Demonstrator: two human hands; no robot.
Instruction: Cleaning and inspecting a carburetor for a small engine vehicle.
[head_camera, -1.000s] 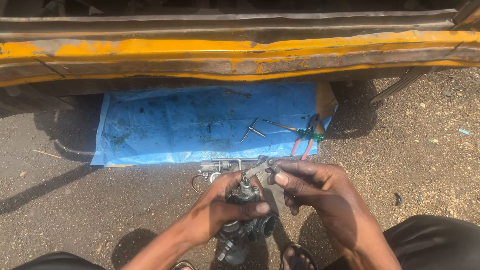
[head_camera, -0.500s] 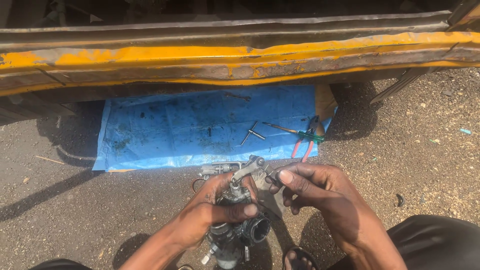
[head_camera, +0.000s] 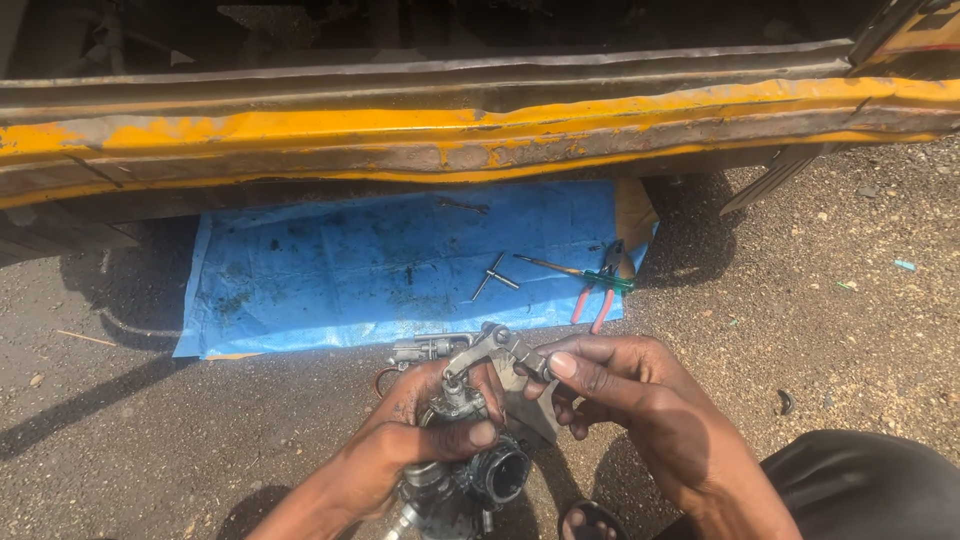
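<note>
Head view | left hand (head_camera: 400, 440) and right hand (head_camera: 625, 395) grip carburetor (head_camera: 470, 460) | blue sheet (head_camera: 380, 270), pliers (head_camera: 598, 295) beyond

We see a blue sheet (head_camera: 330, 270) under the yellow vehicle sill (head_camera: 450, 130) — on it a T-handle wrench (head_camera: 493, 277), a screwdriver (head_camera: 570, 270) and red-handled pliers (head_camera: 596, 300).

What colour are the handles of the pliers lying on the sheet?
Red, seen in the head view: the pliers lie at the blue sheet's right end.
</note>
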